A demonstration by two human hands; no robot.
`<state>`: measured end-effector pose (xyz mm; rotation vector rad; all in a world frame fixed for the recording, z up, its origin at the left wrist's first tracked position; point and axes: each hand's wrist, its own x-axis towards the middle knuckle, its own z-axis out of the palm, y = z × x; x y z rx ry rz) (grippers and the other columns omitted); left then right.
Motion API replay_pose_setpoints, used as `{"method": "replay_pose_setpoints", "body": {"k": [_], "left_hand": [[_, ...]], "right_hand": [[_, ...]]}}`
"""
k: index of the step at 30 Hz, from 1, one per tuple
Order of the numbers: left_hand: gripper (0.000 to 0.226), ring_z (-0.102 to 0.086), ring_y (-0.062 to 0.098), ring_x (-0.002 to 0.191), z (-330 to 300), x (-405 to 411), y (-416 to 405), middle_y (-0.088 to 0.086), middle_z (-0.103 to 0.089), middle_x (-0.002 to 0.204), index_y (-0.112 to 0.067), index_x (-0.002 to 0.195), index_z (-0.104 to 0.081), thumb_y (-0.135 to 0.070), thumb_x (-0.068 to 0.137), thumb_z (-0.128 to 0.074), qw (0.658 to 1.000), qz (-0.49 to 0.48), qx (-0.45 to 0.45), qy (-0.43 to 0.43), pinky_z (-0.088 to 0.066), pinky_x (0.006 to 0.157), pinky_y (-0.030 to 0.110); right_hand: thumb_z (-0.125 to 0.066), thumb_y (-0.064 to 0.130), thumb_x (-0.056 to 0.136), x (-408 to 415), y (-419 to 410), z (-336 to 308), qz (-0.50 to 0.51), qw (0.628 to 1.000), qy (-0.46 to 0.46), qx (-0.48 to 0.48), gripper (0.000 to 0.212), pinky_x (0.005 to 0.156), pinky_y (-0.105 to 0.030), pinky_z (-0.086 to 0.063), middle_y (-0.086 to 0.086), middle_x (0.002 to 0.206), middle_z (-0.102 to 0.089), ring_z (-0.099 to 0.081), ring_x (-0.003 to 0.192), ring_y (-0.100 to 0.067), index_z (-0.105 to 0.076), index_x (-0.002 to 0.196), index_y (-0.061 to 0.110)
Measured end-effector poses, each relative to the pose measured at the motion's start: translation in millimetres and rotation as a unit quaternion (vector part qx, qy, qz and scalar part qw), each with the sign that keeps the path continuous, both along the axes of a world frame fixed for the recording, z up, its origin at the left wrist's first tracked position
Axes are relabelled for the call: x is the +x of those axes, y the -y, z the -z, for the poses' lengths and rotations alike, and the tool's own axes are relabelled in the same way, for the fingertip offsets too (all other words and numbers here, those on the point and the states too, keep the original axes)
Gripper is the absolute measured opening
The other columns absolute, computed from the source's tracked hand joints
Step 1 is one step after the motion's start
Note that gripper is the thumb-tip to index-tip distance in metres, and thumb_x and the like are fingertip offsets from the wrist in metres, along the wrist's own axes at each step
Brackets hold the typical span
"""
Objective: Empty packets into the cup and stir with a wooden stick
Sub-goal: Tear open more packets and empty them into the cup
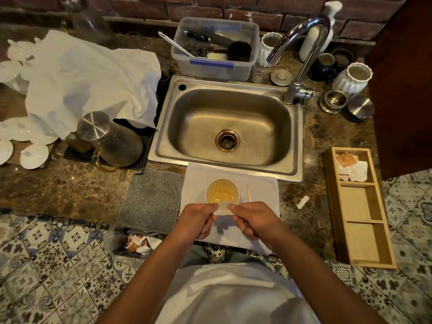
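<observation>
A white paper cup (222, 192) with yellowish liquid stands on a white cloth (261, 190) at the counter's front edge. Just in front of the cup's near rim, my left hand (198, 222) and my right hand (253, 219) pinch the two ends of one small pale packet (224, 209). A wooden stick (248, 192) lies flat on the cloth to the right of the cup. More packets (350, 168) sit in the far compartment of a wooden tray (361, 232) at the right.
A steel sink (229, 127) with a tap (304, 50) lies behind the cloth. A grey mat (152, 199) is to the left, a metal-lidded jug (109, 139) beyond it. Torn packets (138, 244) lie in a bin below the counter. A white scrap (303, 202) rests near the tray.
</observation>
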<state>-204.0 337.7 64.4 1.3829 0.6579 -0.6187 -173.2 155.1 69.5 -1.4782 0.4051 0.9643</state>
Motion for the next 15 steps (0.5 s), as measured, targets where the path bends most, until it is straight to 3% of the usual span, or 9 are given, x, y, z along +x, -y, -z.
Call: {"method": "replay_pose_setpoints", "body": {"k": [6,15], "left_hand": [[0.038,-0.026,0.014,0.032,0.0,-1.2,-0.4,0.002,-0.035,0.039,-0.009,0.067,-0.055,-0.026,0.1,-0.057,1.0,-0.003,-0.015,-0.018,-0.018,0.044,0.026],[0.043,-0.024,0.013,0.035,-5.6,0.3,-0.7,0.002,-0.037,0.041,-0.013,0.061,-0.053,-0.029,0.101,-0.058,1.0,0.015,-0.001,0.011,-0.019,0.042,0.021]], "right_hand": [[-0.071,0.039,0.093,1.4,-0.4,-0.4,0.008,1.0,0.006,-0.001,0.037,0.04,-0.021,-0.025,-0.004,0.05,-0.054,-0.036,0.038,-0.011,-0.068,0.067,0.012],[-0.071,0.037,0.094,4.7,-0.5,-5.2,-0.028,0.998,0.05,-0.03,0.04,0.042,-0.025,-0.029,-0.006,0.049,-0.056,-0.038,0.038,-0.014,-0.066,0.062,0.013]]}}
